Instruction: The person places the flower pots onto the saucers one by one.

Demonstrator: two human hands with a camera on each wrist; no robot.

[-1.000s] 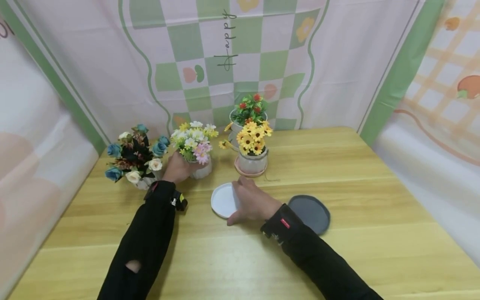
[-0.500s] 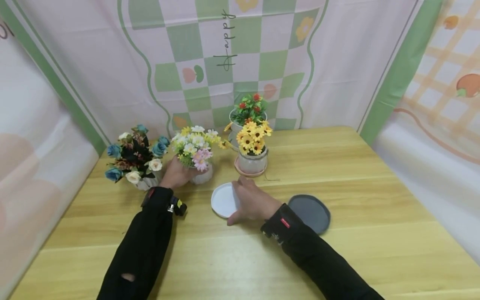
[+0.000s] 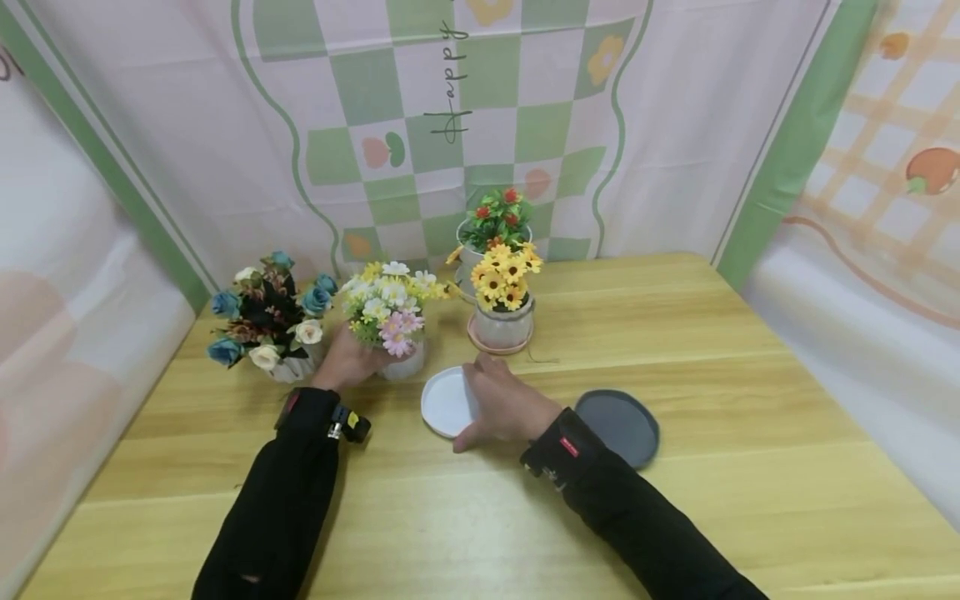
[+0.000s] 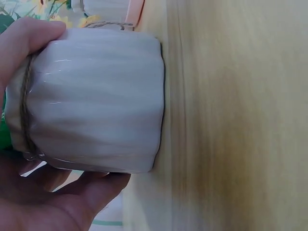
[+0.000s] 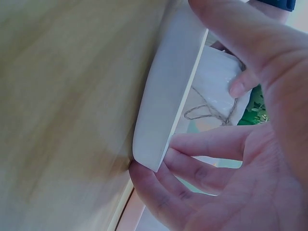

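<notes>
My left hand (image 3: 345,360) grips a white ribbed flowerpot (image 4: 101,101) with twine round its neck. White, yellow and pink artificial daisies (image 3: 390,307) fill it. In the left wrist view the thumb lies on one side of the pot and the fingers on the other; its base is at or just over the tabletop. My right hand (image 3: 510,404) holds a white saucer (image 3: 444,404) by its rim, thumb on the near side and fingers on the far side. The saucer (image 5: 168,86) lies on the table, its right part hidden under that hand.
Left of my left hand stands a pot of blue and cream roses (image 3: 270,321). Behind the saucer, yellow daisies (image 3: 504,279) stand in a pot on a pink saucer (image 3: 498,346), before a red-flowered plant (image 3: 498,218). A dark grey saucer (image 3: 621,427) lies beside my right wrist.
My left hand has drawn the daisy pot a little toward me, down in the head view. The right hand and the white saucer have stayed in place.
</notes>
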